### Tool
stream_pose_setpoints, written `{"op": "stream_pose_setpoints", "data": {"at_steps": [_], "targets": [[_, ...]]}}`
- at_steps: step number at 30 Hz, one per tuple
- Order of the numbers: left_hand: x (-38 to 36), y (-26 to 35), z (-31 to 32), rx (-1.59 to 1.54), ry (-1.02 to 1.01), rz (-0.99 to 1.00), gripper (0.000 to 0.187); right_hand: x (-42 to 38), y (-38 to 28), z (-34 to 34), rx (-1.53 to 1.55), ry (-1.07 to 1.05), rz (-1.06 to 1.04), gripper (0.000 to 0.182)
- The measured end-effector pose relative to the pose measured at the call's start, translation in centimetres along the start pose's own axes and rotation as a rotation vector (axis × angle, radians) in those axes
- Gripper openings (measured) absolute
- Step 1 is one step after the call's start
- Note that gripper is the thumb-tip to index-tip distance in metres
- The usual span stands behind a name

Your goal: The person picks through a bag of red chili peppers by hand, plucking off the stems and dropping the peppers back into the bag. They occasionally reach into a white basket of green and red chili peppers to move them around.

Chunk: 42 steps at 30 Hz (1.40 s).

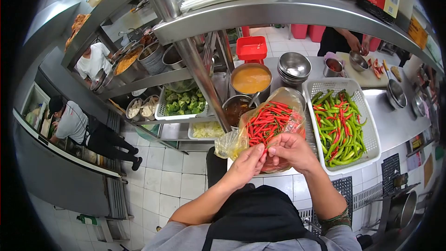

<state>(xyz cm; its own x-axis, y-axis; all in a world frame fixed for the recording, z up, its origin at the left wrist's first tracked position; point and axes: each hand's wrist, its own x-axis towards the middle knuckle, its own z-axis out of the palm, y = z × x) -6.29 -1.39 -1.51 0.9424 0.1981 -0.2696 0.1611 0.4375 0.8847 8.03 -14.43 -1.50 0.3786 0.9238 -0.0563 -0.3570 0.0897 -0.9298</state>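
My left hand (249, 163) and my right hand (293, 151) meet over the near edge of an open clear plastic bag (228, 145). The fingertips of both are pinched together on a red chili pepper (265, 150), mostly covered by the fingers. Many red chilies (272, 120) with green stems fill the bag just beyond. To the right of the bag, a white perforated basket (373, 146) holds long green chilies (338, 132) with some red ones mixed in.
Behind the bag stand a pot of orange liquid (251, 80), a dark sauce pot (236, 110) and stacked steel bowls (294, 66). A steel shelf post (197, 74) rises at left, near a broccoli basket (183, 104). Another person's hands (357, 44) work at a cutting board (371, 75).
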Motion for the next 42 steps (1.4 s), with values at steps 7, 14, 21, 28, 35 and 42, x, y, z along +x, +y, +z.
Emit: {"op": "stream_pose_setpoints", "data": {"at_steps": [7,14,21,28,35,42], "targets": [[0.1,1.2,-0.2,0.022,0.005,0.025,0.035,1.3,1.3,0.7,0.102,0.064,-0.012,0.007],[0.2,0.8,-0.8,-0.082,0.067,-0.087,0.034,2.2,1.8,2.3,-0.696,0.274,-0.496,0.016],[-0.1,0.6,-2.8,-0.239,0.001,-0.033,0.035,3.0,-1.5,1.2,-1.085,0.462,-0.461,0.008],[-0.7,0.4,-2.8,-0.473,-0.089,-0.063,0.040,6.2,-0.4,0.3,-1.341,0.324,-0.382,0.017],[-0.9,0.8,-3.2,-0.317,0.045,0.008,0.030,7.0,-0.5,0.2,-1.306,0.269,-0.433,0.016],[0.3,2.6,-1.4,0.429,0.125,0.371,0.021,1.6,-5.3,0.2,-0.385,0.001,-0.063,0.009]]}}
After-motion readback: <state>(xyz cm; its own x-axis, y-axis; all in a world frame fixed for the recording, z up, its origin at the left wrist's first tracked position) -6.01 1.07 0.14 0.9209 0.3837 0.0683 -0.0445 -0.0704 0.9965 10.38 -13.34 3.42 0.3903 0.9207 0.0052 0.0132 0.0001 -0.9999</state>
